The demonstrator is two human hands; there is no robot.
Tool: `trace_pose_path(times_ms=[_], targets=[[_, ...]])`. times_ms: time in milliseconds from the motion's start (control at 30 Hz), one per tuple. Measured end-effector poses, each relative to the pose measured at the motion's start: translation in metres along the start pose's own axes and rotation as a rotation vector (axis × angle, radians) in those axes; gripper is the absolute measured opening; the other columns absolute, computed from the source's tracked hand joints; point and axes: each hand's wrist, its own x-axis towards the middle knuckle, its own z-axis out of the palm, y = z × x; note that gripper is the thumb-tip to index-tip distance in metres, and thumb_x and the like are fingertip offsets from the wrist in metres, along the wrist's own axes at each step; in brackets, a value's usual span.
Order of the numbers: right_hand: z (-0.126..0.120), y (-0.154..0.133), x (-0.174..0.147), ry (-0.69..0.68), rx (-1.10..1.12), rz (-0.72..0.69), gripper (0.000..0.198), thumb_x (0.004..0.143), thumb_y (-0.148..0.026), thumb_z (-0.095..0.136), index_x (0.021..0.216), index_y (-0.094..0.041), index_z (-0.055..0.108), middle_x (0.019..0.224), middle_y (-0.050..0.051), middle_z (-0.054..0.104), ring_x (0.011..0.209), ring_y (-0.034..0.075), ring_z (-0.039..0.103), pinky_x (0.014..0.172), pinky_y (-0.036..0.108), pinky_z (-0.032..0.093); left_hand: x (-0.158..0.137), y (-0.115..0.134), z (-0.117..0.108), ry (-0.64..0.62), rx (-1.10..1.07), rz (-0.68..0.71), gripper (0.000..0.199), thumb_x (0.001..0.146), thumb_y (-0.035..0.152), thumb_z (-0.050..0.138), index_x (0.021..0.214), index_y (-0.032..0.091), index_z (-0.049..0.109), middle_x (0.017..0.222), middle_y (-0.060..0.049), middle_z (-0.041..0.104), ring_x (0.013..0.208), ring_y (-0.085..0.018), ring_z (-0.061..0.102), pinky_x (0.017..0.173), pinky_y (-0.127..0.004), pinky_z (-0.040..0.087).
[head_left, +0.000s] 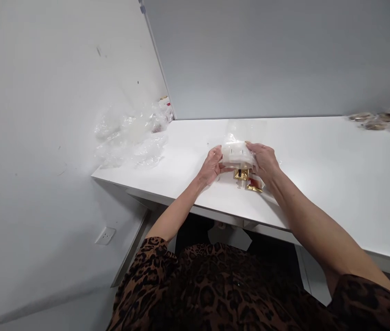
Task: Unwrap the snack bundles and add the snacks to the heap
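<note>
Both my hands hold a small clear plastic bag [236,154] just above the white table [336,184]. My left hand [211,164] grips its left end and my right hand [265,162] grips its right end. The bag's upper part looks white and folded over. Gold and red wrapped items [248,180] show in its lower part, between my hands, near the table surface.
A heap of crumpled clear plastic bags [129,138] lies at the table's left end against the wall. More packed bags [384,120] sit at the far right back. A wall socket [105,235] is low on the left wall. The table's front edge runs close to my body.
</note>
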Motion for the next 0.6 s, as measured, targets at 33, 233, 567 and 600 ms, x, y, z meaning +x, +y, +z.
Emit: trace_pose_path(times_ms=[33,233,567,600], targets=[[-0.001,0.001,0.002,0.037,0.000,0.017,0.032,0.077,-0.028,0.083,0.067,-0.021,0.054,0.063,-0.002,0.056,0.055,0.012,0.052,0.049,0.025,0.048,-0.001,0.000,0.000,-0.044,0.052,0.044,0.074,0.080,0.054,0.082,0.143,0.030,0.051,0.149,-0.011,0.057,0.121,-0.028,0.067,0.102,-0.048,0.060],[-0.006,0.009,0.004,0.093,-0.141,-0.125,0.037,0.080,-0.039,0.080,0.066,-0.023,0.049,0.055,-0.004,0.046,0.047,0.010,0.038,0.040,0.024,0.031,0.000,-0.010,-0.004,-0.035,0.595,0.304,0.094,0.062,0.044,0.095,0.147,0.033,0.055,0.171,-0.007,0.030,0.160,-0.036,0.025,0.130,-0.053,0.025],[-0.011,0.019,0.006,-0.044,-0.069,-0.200,0.054,0.067,-0.063,0.084,0.070,-0.026,0.045,0.060,-0.003,0.042,0.052,0.012,0.037,0.043,0.027,0.033,-0.001,-0.014,-0.003,-0.043,0.709,0.395,0.051,0.083,0.056,0.077,0.128,0.032,0.071,0.157,-0.004,0.056,0.157,-0.025,0.035,0.131,-0.042,0.022],[-0.010,0.019,0.005,-0.054,-0.061,-0.183,0.056,0.066,-0.066,0.084,0.070,-0.026,0.045,0.060,-0.004,0.043,0.051,0.012,0.038,0.042,0.027,0.033,-0.001,-0.014,-0.003,-0.036,0.682,0.400,0.047,0.085,0.056,0.075,0.125,0.032,0.073,0.154,-0.003,0.059,0.156,-0.024,0.037,0.131,-0.041,0.022]])
